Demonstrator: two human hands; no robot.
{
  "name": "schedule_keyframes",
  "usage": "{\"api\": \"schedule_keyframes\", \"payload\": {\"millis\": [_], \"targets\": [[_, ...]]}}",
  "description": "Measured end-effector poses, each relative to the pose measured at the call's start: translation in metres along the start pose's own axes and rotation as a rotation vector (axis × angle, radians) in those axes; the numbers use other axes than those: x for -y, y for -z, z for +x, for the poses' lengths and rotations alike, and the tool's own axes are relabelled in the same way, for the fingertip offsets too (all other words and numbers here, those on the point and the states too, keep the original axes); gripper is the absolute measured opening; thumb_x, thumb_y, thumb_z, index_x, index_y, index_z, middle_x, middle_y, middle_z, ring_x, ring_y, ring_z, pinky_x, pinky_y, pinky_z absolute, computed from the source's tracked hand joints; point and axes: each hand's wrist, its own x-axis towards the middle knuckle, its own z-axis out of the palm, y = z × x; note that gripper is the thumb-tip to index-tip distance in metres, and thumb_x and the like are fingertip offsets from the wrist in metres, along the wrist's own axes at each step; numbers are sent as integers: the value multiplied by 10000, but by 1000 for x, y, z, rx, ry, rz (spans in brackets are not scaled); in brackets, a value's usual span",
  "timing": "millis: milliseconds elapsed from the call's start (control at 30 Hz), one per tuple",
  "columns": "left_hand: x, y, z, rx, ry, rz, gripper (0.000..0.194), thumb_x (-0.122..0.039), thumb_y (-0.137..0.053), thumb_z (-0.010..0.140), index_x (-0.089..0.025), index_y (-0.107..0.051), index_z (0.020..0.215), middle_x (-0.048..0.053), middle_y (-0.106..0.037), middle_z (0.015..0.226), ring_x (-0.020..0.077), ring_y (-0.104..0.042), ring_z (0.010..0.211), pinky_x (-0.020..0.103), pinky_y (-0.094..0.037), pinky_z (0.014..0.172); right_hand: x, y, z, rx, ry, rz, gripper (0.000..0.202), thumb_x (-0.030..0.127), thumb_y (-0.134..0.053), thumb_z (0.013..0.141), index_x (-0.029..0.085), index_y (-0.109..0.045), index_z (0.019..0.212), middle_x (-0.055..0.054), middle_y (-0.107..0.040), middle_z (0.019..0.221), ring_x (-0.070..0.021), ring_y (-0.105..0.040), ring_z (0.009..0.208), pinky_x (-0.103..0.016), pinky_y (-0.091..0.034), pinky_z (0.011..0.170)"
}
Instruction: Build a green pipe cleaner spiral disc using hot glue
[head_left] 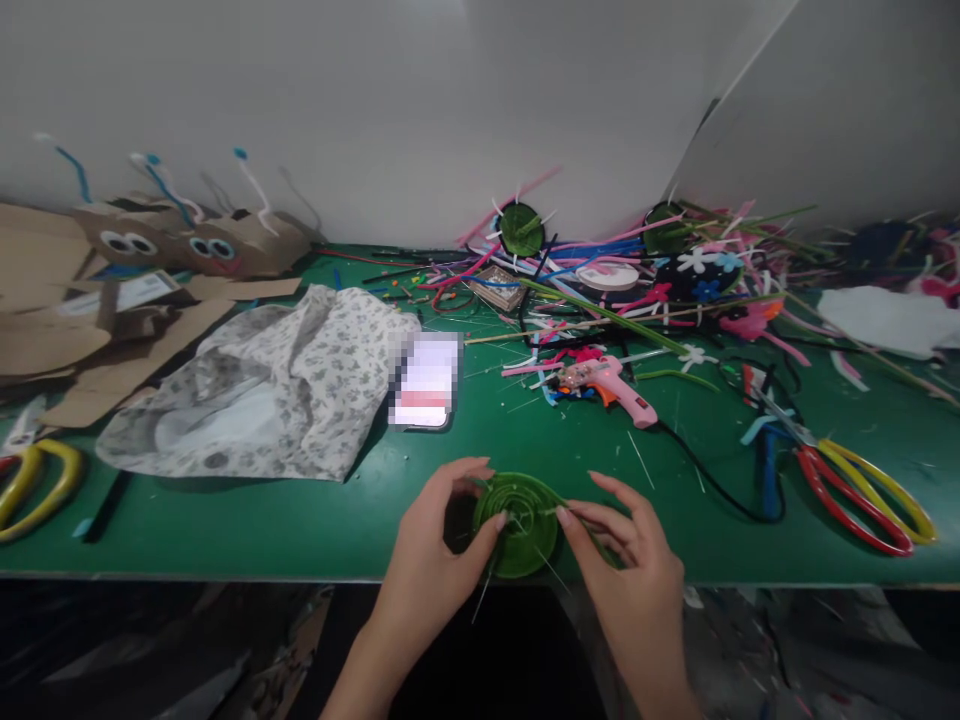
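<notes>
Near the front edge of the table a round green coiled disc [529, 555] faces me, with its strip wound in rings around the centre. My left hand [442, 530] grips it from the left, thumb on the face and fingers behind the upper rim. On the right side, my right hand [634, 550] pinches the green strip at the disc's edge between thumb and index finger; its other fingers are loosely curled. Thin pale strands [551, 568] stick out from the disc's face and lower edge.
A pink glue gun [611, 385], a phone [427, 385] and a patterned cloth [300, 390] lie beyond my hands. Scissors [862, 490] rest at right, other scissors [37, 475] at left. Colourful pipe cleaners [570, 255] and cardboard figures [217, 245] stand at the back.
</notes>
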Motion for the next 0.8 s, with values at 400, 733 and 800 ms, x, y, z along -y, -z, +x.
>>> {"api": "schedule_keyframes", "payload": {"millis": [400,733,800], "targets": [[2,-5,2,-16,-15,-1,391,-148,-623,831,-266,-518,1189,25,-624,1049,172,-621,917,336,-518,856,-1,1,3,24,49,-32,392,373,-669,820,238,-567,1174,-40,-745,899,-177,-709,850,-254,-580,709],[0,-7,1,-68,-42,10,292,-143,-613,830,-238,-566,1102,26,-640,992,175,-637,899,319,-533,821,-1,0,5,25,51,-20,389,368,-669,823,254,-565,1180,-28,-742,912,-163,-706,866,-238,-576,719],[0,-7,1,-74,-43,14,282,-149,-613,830,-233,-573,1096,30,-646,984,181,-640,897,325,-536,819,-1,0,5,26,51,-20,390,371,-669,821,246,-568,1176,-36,-742,913,-172,-707,866,-250,-579,719]]}}
